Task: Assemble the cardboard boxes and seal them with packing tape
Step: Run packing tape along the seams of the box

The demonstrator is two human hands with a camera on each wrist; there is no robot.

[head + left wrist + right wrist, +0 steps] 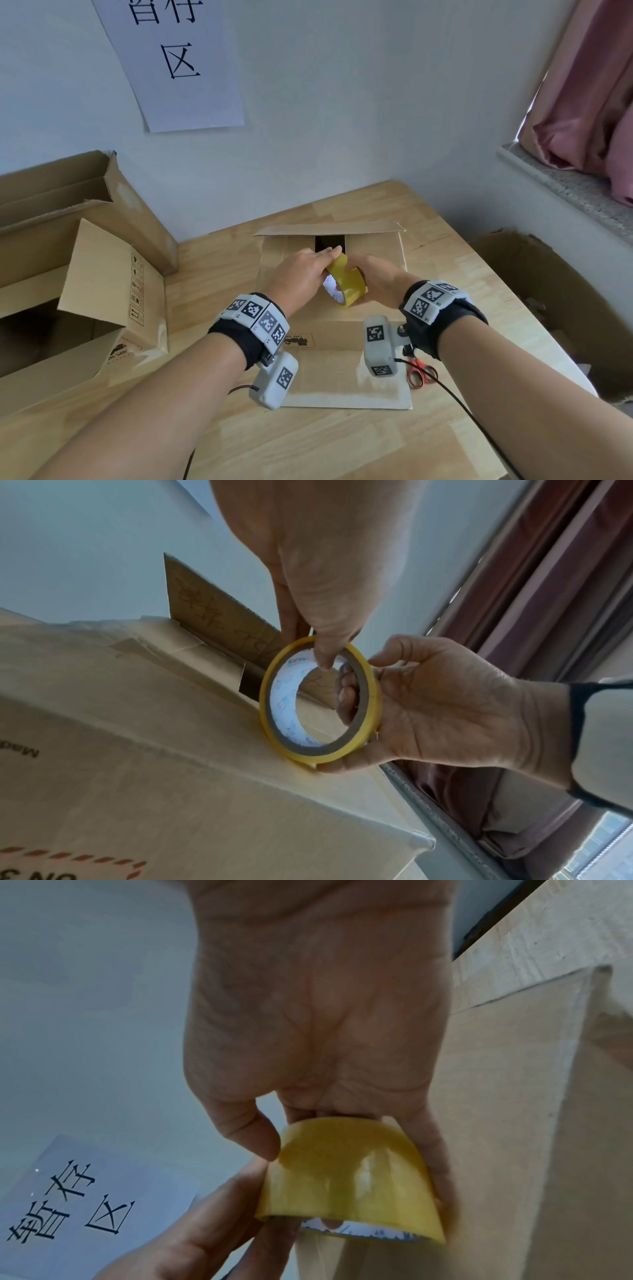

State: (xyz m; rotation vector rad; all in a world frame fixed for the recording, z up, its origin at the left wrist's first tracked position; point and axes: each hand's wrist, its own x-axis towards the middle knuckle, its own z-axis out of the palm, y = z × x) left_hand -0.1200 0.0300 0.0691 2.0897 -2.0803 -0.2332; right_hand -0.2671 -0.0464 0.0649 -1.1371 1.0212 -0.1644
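Open boxes crowd left; scissors near right; table front free.

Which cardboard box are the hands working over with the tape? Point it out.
The middle cardboard box, directly under both hands, its top flaps folded but with a gap. The opened box to the left and the big box on the right sit untouched.

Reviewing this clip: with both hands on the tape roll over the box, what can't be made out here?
- Free end of the tape roll: no view shows it; the left hand and right hand cover much of the roll.
- Scissors blades: head view, hidden behind the right wrist camera.
- Inside of the cardboard box: only a dark gap between flaps.
- Box print: left wrist view, cut off by the edge.
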